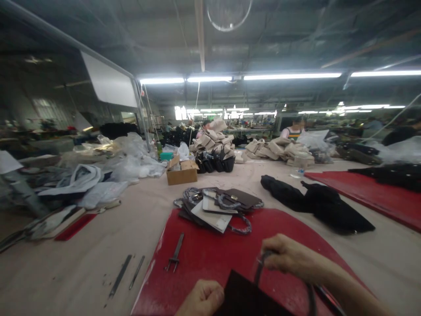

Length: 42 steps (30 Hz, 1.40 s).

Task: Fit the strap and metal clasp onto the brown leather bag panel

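Note:
At the near edge of the red board (210, 259), my left hand (204, 298) is closed on the left edge of a dark brown bag panel (251, 296). My right hand (286, 254) grips a dark bag handle (259, 267) above and beyond the panel; clear plastic seems to wrap it. Whether the handle is joined to the panel is hidden below the frame. Farther up the board lies a pile of brown and white bag panels (213, 210) with plastic-wrapped handles. A metal caliper-like tool (176, 252) rests on the board's left side.
Left of the board lie a dark flat strip (121, 274) and a thin pen-like tool (136, 272). A cardboard box (182, 175), black bags (215, 162) and beige bundles (279, 150) stand farther back. Black cloth (319, 204) lies right; a person (294, 129) is beyond.

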Motion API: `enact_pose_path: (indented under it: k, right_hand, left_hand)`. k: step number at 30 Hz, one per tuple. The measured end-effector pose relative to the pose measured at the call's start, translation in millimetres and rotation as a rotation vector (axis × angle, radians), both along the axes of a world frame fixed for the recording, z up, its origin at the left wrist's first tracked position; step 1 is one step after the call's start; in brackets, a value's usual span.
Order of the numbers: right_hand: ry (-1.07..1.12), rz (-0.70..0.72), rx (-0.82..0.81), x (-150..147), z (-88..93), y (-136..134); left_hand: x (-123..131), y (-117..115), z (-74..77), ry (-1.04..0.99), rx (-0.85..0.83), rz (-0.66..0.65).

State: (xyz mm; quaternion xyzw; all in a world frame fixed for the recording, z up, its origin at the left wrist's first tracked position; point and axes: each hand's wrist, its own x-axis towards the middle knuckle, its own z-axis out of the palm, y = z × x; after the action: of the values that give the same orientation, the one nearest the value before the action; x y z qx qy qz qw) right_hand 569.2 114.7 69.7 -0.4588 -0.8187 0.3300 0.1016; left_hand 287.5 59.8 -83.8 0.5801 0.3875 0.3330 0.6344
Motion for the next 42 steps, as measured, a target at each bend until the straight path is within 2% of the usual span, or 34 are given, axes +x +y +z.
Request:
enact_pose_path:
  k: [1, 2, 5, 7, 10, 13, 16, 20, 22, 24, 27, 30, 34, 36, 38, 42]
  right_hand:
    - [-0.061, 0.031, 0.104, -13.3, 1.4, 13.4]
    - [-0.059, -0.003, 0.146, -25.6, -1.7, 25.4]
    - [-0.036, -0.215, 0.297, -52.8, -30.2, 45.1]
    - [-0.039, -0.293, 0.387, -62.5, -55.0, 42.1]
    - [-0.056, -0.304, 0.458, -65.0, -89.8, 19.3]
    - [-0.079, -0.310, 0.480, -55.5, -121.8, -12.0]
    - [-0.097, -0.295, 0.480, -43.8, -149.2, -39.9]
    - [-0.150, -0.254, 0.481, -40.3, -172.7, -64.1]
    - [-0.180, -0.256, 0.491, -42.9, -179.3, -71.7]
    - [-0.189, -0.268, 0.496, -46.0, -183.6, -77.5]
    - [-0.185, -0.280, 0.506, -48.3, -187.5, -83.4]
    - [-0.175, -0.276, 0.511, -48.2, -188.5, -85.9]
    - [-0.175, -0.264, 0.512, -48.7, -184.2, -82.0]
    - [-0.180, -0.246, 0.508, -50.9, -180.0, -76.2]
    - [-0.180, -0.218, 0.496, -55.5, -175.7, -68.8]
    - [-0.167, -0.154, 0.480, -70.9, -173.2, -57.7]
  left_hand:
    - [3.4, -7.3, 0.9, 0.004, 0.004, 0.055]
    - [6.7, -12.9, 1.1, 0.025, 0.023, 0.122]
    - [16.1, -18.5, -6.2, 0.142, 0.051, 0.369]
    - [20.6, -16.6, -17.3, 0.239, -0.004, 0.496]
    - [22.8, -12.0, -34.2, 0.358, -0.084, 0.590]
    - [21.2, -6.8, -41.0, 0.458, -0.096, 0.612]
    - [20.3, -2.3, -37.5, 0.621, -0.012, 0.546]
    - [21.3, -3.5, -30.5, 0.773, 0.069, 0.443]
    - [21.0, -9.8, -30.7, 0.797, 0.060, 0.440]
    - [20.0, -20.6, -34.4, 0.759, 0.048, 0.505]
    - [19.3, -42.9, -45.2, 0.612, -0.007, 0.649]
    - [22.2, -63.6, -57.4, 0.469, -0.124, 0.712]
    - [28.8, -72.1, -65.8, 0.161, -0.353, 0.620]
    - [30.4, -70.0, -66.7, 0.024, -0.385, 0.551]
    - [30.1, -68.4, -67.7, 0.013, -0.352, 0.535]
    - [26.6, -72.1, -72.8, 0.156, -0.263, 0.567]
